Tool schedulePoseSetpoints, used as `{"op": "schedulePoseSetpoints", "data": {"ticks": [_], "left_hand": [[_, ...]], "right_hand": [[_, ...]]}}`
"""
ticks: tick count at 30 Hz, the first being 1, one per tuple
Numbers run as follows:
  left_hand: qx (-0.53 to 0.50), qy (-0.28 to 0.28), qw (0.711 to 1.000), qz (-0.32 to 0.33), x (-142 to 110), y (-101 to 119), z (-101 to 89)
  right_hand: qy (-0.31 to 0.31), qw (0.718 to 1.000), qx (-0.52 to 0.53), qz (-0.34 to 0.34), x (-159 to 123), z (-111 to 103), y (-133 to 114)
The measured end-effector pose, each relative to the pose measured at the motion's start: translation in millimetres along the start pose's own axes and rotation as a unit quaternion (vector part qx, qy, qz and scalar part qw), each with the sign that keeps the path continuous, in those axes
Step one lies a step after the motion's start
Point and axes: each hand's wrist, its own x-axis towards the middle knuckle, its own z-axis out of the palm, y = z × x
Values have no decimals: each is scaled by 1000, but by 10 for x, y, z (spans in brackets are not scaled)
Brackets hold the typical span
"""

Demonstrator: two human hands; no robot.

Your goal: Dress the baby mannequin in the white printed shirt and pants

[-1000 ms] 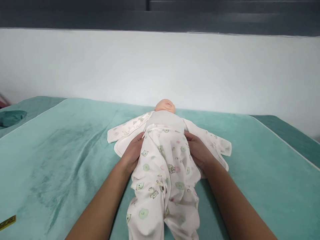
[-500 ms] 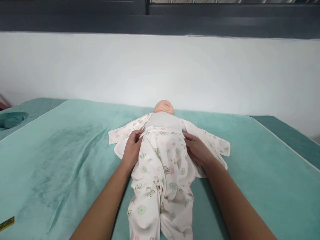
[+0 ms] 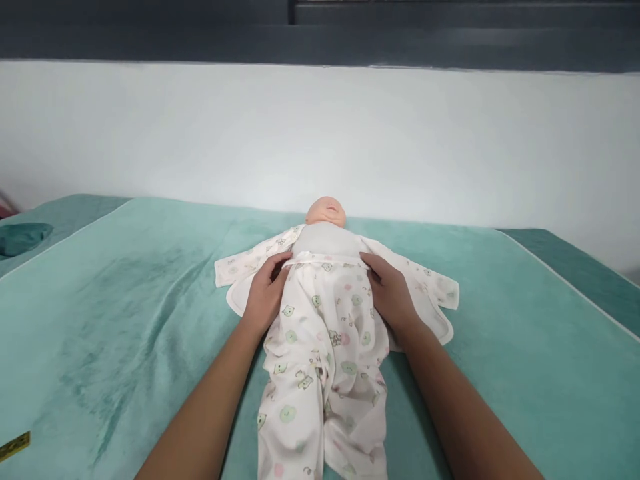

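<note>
A baby doll (image 3: 326,211) lies on its back, head toward the wall, with a plain pale torso. White printed baby pants (image 3: 325,320) cover its legs and reach up to the belly. Spread out beneath it, a matching baby jacket (image 3: 435,287) hangs open with both sleeves stretched sideways. My left hand (image 3: 267,293) grips the pants' waistband at the left hip, fingers curled and fingertips partly hidden. At the opposite hip, my right hand (image 3: 393,293) has its thumb and fingers closed at the waistband edge. The pants' lower ends run out of view.
A teal blanket (image 3: 135,320) with a slight crease on the left lies under everything. Behind the doll rises a white wall (image 3: 320,133) below a dark frame (image 3: 400,40). A black-and-yellow label (image 3: 14,447) is at the lower left.
Both hands have shifted slightly up along the waistband. The right hand's fingers now lie over the waistband's top edge. The view has tipped down a little.
</note>
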Motion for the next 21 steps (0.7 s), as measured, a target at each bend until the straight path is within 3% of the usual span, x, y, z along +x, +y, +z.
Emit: {"op": "schedulePoseSetpoints", "data": {"ticks": [7, 14, 18, 21], "left_hand": [[74, 25, 997, 17, 161, -67, 39], [84, 65, 994, 13, 301, -123, 112], [97, 52, 993, 46, 247, -151, 139], [156, 34, 977, 140, 231, -158, 117]], "right_hand": [[24, 993, 54, 106, 104, 22, -36], [36, 975, 120, 185, 215, 57, 36], [46, 982, 101, 152, 168, 101, 17], [62, 996, 47, 48, 123, 113, 14]]}}
